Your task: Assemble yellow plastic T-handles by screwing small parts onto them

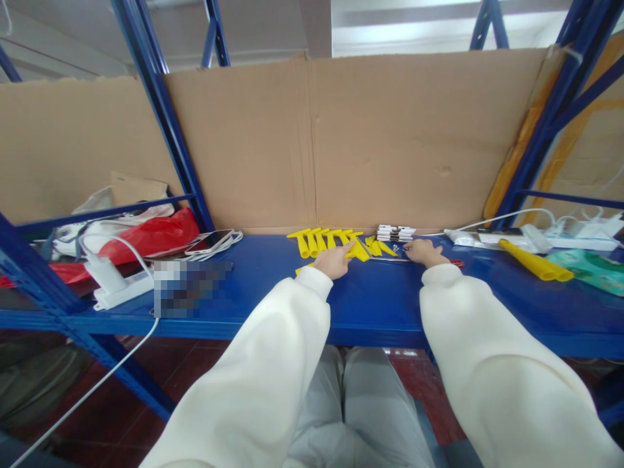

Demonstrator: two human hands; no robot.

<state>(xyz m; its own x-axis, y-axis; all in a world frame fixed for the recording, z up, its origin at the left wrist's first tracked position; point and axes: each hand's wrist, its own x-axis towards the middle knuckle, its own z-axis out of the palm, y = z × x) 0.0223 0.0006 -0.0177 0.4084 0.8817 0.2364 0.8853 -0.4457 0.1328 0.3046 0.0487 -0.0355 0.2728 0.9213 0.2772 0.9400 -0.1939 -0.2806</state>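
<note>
No lettering, number or brand could be read, whether on the yellow pieces (pixel 312 244) by the left hand (pixel 333 262) or the green packet (pixel 592 268) beyond the right hand (pixel 426 252), rightward.

Whitish light glares above the far cardboard (pixel 414 143); the floor (pixel 180 367) lies dim. Wide-angle distortion splays the posts (pixel 166 110). Pixelation hides a patch at left.

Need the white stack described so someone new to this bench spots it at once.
Start at the tall cardboard behind the blue shelf. Near its foot, just beyond the right hand and a little to its left, sits the small white stack. Its dark marks on white set it apart from the yellow pieces beside it.
</note>
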